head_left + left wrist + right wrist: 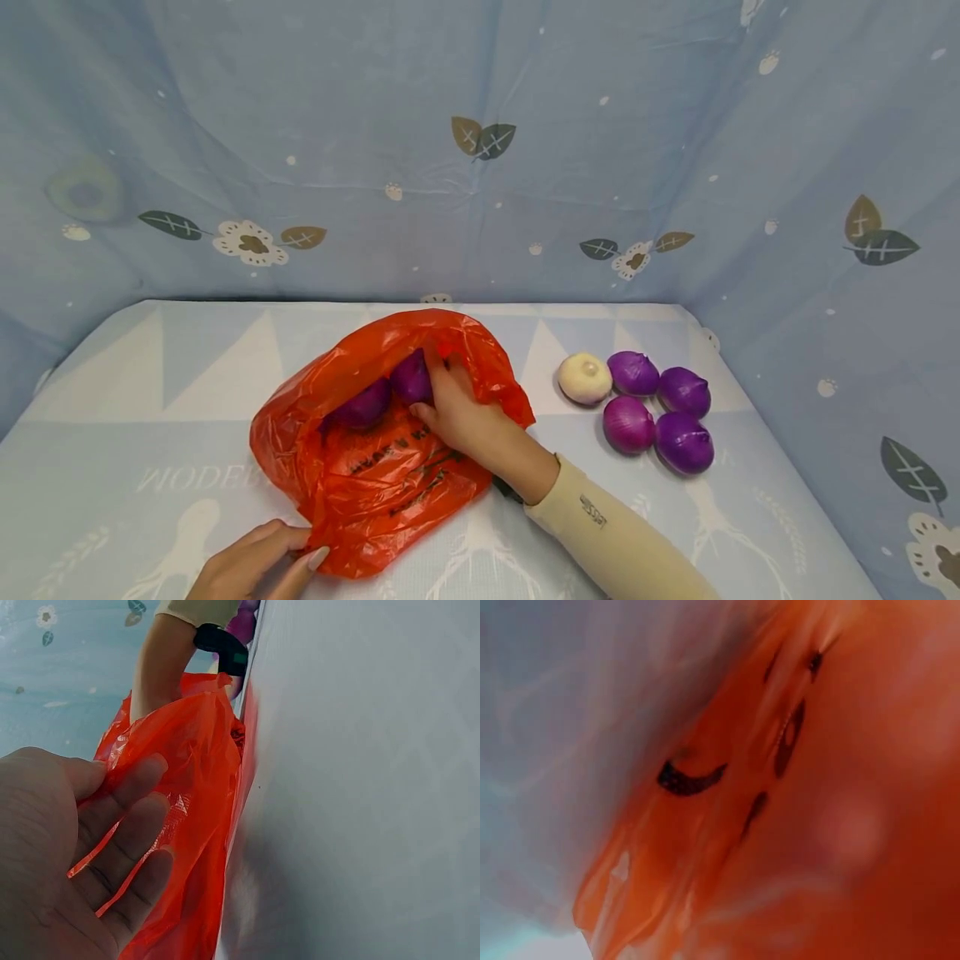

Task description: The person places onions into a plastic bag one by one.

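A red plastic bag (442, 492) lies on the table with its mouth spread wide. Inside it are purple onions: one onion (363, 407) to the left, and another onion (409, 380) against the fingers of my right hand (459, 408). That hand reaches into the bag and grips this second onion between thumb and fingers; its fingertips are partly hidden. At the near left edge of the bag, my left hand (255, 560) pinches the plastic between thumb and index finger. The left wrist view shows its other fingers against the red plastic (187, 802). Blurred red plastic (705, 847) fills much of the right wrist view.
To the right of the bag sit a white onion (584, 379) and several purple onions (683, 442), grouped close together. A blue patterned cloth (480, 217) rises behind the table (202, 358) and along its right side. A dark strap (222, 645) is on the right wrist.
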Demonstrator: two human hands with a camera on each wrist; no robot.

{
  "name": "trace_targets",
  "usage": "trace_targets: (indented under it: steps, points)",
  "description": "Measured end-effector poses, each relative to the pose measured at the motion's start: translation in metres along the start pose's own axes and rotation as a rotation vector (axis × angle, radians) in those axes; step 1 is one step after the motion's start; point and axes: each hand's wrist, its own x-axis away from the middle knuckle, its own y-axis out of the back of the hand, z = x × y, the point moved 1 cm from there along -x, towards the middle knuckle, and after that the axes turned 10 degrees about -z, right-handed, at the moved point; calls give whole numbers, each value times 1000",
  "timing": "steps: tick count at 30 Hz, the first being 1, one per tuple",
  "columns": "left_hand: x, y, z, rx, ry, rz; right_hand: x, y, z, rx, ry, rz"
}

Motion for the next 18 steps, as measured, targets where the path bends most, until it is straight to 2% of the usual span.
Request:
trace_targets:
  steps: [10, 18]
  points:
    - [1, -2, 1, -50, 21, 16, -3, -3, 1, 36, -28, -3]
    - [1, -2, 1, -47, 32, 21, 2, 2, -4, -52, -21, 28]
